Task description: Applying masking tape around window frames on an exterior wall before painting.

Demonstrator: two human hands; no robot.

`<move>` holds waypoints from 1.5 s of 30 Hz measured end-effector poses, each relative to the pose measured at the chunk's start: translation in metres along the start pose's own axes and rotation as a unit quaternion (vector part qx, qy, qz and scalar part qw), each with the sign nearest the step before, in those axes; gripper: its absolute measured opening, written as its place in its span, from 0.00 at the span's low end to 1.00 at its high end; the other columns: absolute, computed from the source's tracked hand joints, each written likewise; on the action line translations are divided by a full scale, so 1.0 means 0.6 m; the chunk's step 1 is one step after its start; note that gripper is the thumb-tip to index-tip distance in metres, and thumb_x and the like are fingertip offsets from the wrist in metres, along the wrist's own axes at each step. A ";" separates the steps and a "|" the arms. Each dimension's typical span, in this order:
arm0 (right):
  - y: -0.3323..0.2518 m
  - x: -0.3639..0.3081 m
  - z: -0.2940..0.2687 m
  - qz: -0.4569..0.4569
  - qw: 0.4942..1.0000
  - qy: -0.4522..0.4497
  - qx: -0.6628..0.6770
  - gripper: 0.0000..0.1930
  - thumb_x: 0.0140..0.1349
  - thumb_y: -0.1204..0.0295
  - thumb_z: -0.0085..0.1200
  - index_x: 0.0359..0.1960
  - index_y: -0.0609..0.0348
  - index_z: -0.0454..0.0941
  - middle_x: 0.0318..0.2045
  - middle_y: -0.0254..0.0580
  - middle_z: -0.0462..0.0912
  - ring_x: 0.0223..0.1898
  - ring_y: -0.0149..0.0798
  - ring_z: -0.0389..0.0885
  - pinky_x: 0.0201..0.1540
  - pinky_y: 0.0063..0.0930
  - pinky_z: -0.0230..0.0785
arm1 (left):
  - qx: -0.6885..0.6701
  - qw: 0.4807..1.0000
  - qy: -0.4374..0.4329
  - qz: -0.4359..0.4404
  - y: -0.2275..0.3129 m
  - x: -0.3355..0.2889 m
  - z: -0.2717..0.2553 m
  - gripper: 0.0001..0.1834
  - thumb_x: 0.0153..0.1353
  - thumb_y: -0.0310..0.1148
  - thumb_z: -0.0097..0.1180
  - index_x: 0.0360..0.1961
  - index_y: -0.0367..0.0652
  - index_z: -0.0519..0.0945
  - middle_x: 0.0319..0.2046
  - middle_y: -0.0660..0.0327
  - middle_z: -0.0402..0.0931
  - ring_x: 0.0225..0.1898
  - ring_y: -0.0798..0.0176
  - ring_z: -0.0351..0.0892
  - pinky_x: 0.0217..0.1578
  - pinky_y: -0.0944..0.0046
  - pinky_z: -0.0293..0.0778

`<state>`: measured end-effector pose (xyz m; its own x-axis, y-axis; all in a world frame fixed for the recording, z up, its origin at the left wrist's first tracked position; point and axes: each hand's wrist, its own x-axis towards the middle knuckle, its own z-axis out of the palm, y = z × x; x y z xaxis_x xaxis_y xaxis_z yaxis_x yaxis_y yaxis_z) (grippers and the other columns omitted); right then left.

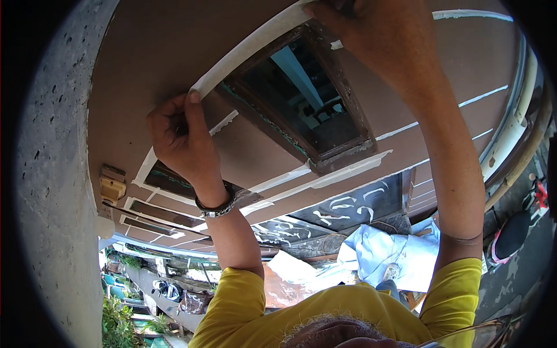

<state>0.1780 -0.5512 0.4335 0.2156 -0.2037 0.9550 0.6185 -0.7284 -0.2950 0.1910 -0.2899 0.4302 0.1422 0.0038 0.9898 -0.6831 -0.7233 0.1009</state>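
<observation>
A strip of pale masking tape [250, 51] runs along the brown wall above a small framed window [299, 95]. My left hand [184, 136], with a bracelet at its wrist, pinches the lower left end of the strip between thumb and fingers. At the top edge of the view, my right hand [386, 32] is closed around the strip's other end. Its fingertips are partly cut off, so a tape roll there cannot be made out. The window's frame [346, 87] is dark brown, with worn green patches along its edge.
More pale tape strips [354, 169] line the brown wall. A rough grey concrete wall [61, 174] rises at left, near a beige box fitting [112, 184]. Pipes [525, 110] bend along the right. Below are light blue sheeting [377, 252], a dark board [354, 206] with tape scraps, and plants [119, 325].
</observation>
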 end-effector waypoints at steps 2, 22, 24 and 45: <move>-0.005 0.004 -0.004 0.019 1.000 -0.011 0.001 0.11 0.47 0.74 0.65 0.31 0.59 0.75 0.25 0.47 0.81 0.31 0.50 0.82 0.34 0.40 0.72 | 0.003 1.000 0.002 0.000 -0.002 0.000 0.001 0.09 0.58 0.31 0.66 0.31 0.37 0.80 0.29 0.67 0.72 0.26 0.77 0.68 0.27 0.75 0.64; -0.013 0.009 0.004 -0.013 0.998 -0.013 -0.068 0.14 0.47 0.71 0.66 0.32 0.58 0.73 0.25 0.45 0.82 0.32 0.50 0.82 0.34 0.41 0.72 | 0.013 1.000 0.009 -0.023 -0.003 -0.004 0.000 0.11 0.54 0.31 0.69 0.32 0.38 0.79 0.30 0.65 0.73 0.25 0.74 0.71 0.28 0.73 0.67; -0.036 0.007 -0.011 0.080 0.989 -0.033 -0.116 0.15 0.48 0.70 0.66 0.34 0.57 0.73 0.25 0.44 0.82 0.32 0.50 0.83 0.36 0.41 0.72 | -0.007 0.998 0.025 -0.064 0.006 -0.005 -0.002 0.16 0.53 0.32 0.70 0.37 0.36 0.76 0.30 0.65 0.72 0.25 0.74 0.70 0.28 0.74 0.66; -0.084 -0.177 0.175 -0.006 0.991 0.007 -0.133 0.38 0.53 0.76 0.53 0.69 0.47 0.60 0.28 0.36 0.75 0.29 0.36 0.77 0.36 0.33 0.60 | 0.440 0.782 -0.265 0.353 -0.006 0.026 -0.033 0.33 0.65 0.67 0.31 0.69 0.73 0.60 0.74 0.53 0.41 0.74 0.51 0.42 0.58 0.17 0.21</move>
<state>0.2031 -0.4244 0.3434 0.1983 -0.2016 0.9592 0.3989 -0.8773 -0.2669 0.1814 -0.2737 0.4471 0.3874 -0.7296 0.5635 -0.0009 -0.6115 -0.7912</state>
